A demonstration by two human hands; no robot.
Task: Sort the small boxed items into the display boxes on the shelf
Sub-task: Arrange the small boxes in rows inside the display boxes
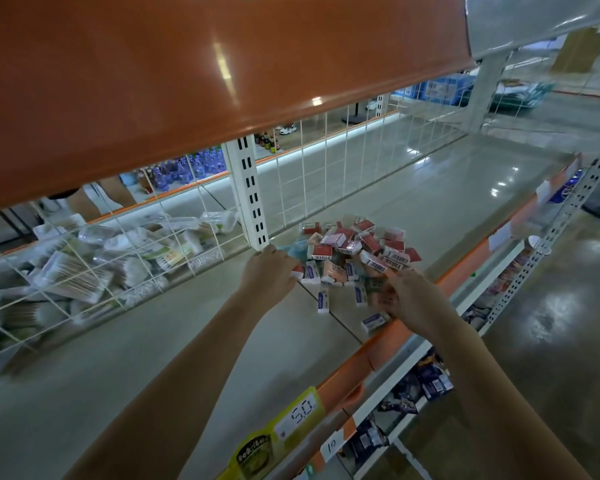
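Observation:
A heap of small boxes (357,249), red, white and peach, lies on the grey shelf (194,327) in front of the wire back. My left hand (269,275) rests at the heap's left edge, fingers curled over a few boxes near the white upright. My right hand (407,299) reaches into the heap's near right side, fingers bent among the boxes; the picture is blurred there. A few white boxes with blue print (359,294) lie loose in front of the heap. One white box (374,321) lies by the shelf's orange front lip. No display box is visible.
An orange shelf (187,71) hangs low overhead. A white slotted upright (248,195) stands behind the heap. Left of it, a wire basket (94,261) holds bagged cotton swabs. Price tags (297,415) line the orange edge. Lower shelves with packets (430,382) sit below right.

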